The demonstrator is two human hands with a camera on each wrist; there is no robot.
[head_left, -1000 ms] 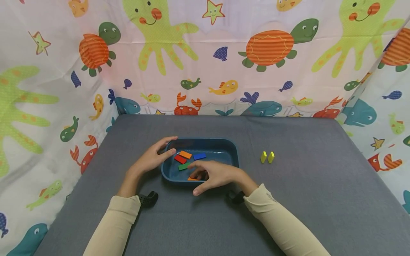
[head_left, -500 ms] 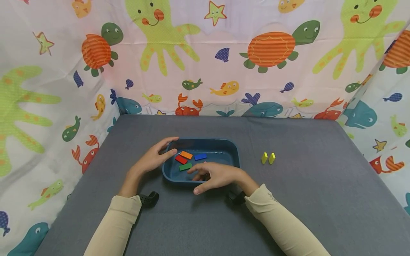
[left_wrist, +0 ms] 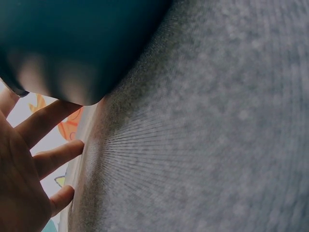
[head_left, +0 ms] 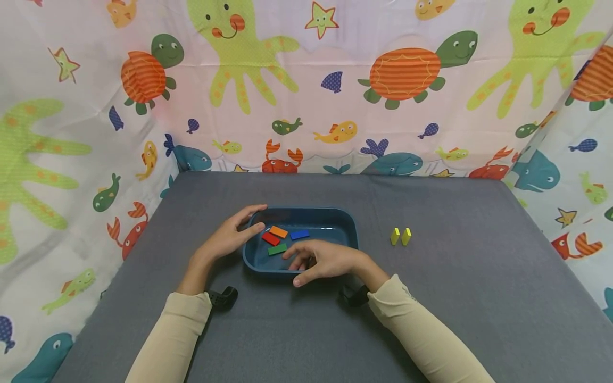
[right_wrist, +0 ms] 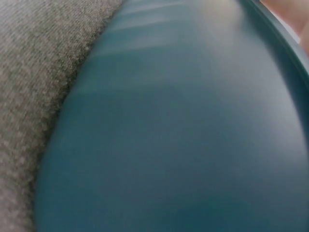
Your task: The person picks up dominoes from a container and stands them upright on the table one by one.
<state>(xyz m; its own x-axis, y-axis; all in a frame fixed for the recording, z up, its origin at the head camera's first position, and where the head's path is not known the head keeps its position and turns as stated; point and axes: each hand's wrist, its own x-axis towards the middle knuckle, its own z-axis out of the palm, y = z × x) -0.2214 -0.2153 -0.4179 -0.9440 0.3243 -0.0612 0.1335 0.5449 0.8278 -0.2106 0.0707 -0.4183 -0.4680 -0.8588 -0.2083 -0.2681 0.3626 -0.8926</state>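
A dark blue rectangular tray sits on the grey cloth. My left hand holds its left end, thumb over the rim and fingers spread along the outside; in the left wrist view those fingers reach past the tray's corner. My right hand is over the front rim, fingers bent down into the tray and thumb apart from them outside. Whatever lies under these fingers is hidden. Loose in the tray's left half are an orange block, a red block, a blue block and a green block.
To the right of the tray, two yellow blocks stand upright side by side, a left one and a right one. A curtain printed with sea animals hangs along the back and sides of the table.
An orange block at the tray's front, visible one second ago, has gone out of sight under my right hand. That hand has shifted slightly right. My left hand stays on the tray.
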